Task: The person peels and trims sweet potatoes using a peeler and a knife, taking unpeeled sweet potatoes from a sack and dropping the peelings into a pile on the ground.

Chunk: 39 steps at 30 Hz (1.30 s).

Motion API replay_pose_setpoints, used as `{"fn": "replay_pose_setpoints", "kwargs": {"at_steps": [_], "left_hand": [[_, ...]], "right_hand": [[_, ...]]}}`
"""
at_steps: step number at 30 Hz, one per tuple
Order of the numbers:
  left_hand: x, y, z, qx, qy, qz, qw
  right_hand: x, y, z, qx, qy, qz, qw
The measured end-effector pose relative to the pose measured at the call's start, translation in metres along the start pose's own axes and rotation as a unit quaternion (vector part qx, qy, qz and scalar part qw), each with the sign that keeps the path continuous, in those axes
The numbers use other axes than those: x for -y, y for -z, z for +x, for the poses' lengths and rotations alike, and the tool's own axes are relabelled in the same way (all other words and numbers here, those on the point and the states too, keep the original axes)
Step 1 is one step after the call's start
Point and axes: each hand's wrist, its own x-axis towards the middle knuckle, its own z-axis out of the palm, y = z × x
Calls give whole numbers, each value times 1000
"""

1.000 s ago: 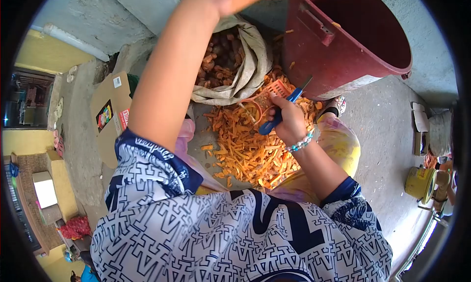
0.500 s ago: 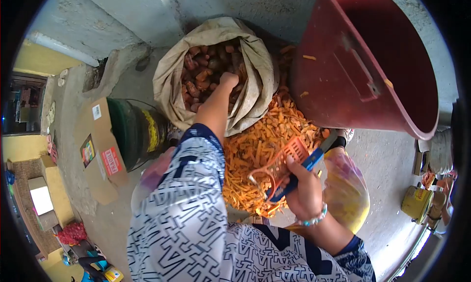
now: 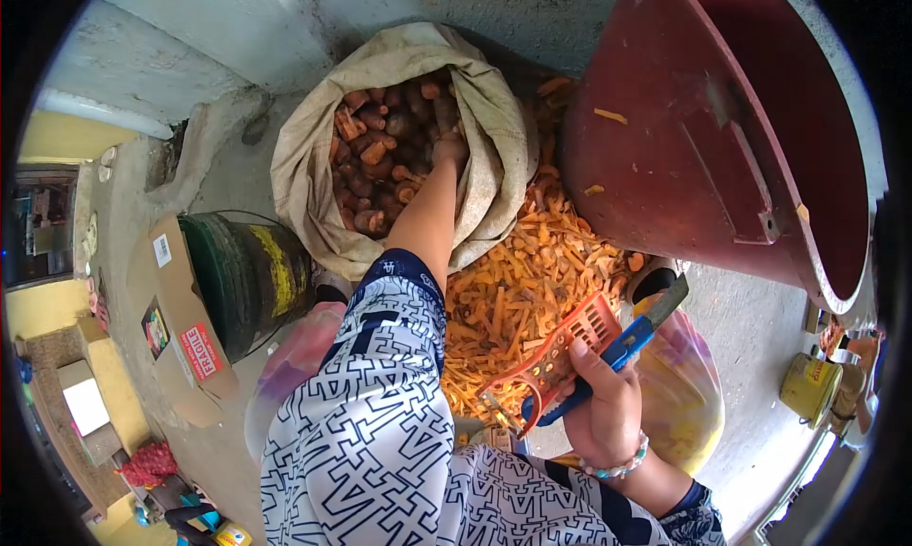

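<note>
My left hand (image 3: pixel 450 149) is deep in a cloth sack (image 3: pixel 309 156) of brown-orange carrots (image 3: pixel 372 154). Its fingers curl at the end of one long carrot (image 3: pixel 444 114), partly hidden by the hand. In my right hand (image 3: pixel 608 403), closed in front of my body, are an orange plastic peeler (image 3: pixel 594 323) and a blue-handled knife (image 3: pixel 627 342). The knife's grey blade points up and to the right. Beneath both tools lies a heap of orange peelings (image 3: pixel 513 289), spread on the floor between my legs and against the sack.
A large dark red tub (image 3: pixel 655 156) leans at the right, with bits of peel stuck to it. On the left stand a green bucket (image 3: pixel 223 270) and a cardboard piece (image 3: pixel 176 327). A yellow bucket (image 3: pixel 809 389) is farther right, near another person. A wall (image 3: pixel 228 33) rises behind the sack.
My left hand has moved slightly right inside the sack, and more carrots show to its left. My right hand has shifted a little right and down, still holding the peeler and knife.
</note>
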Motion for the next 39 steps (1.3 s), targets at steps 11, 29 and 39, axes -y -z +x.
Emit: {"fn": "replay_pose_setpoints", "kwargs": {"at_steps": [11, 29, 39], "left_hand": [[13, 204, -158, 330, -59, -351, 874], [-6, 234, -449, 300, -44, -626, 718], [-14, 223, -469, 253, -49, -604, 754]], "right_hand": [[-3, 2, -21, 72, 75, 21, 994], [-4, 5, -47, 282, 324, -133, 893], [-12, -7, -42, 283, 407, -243, 834]]}}
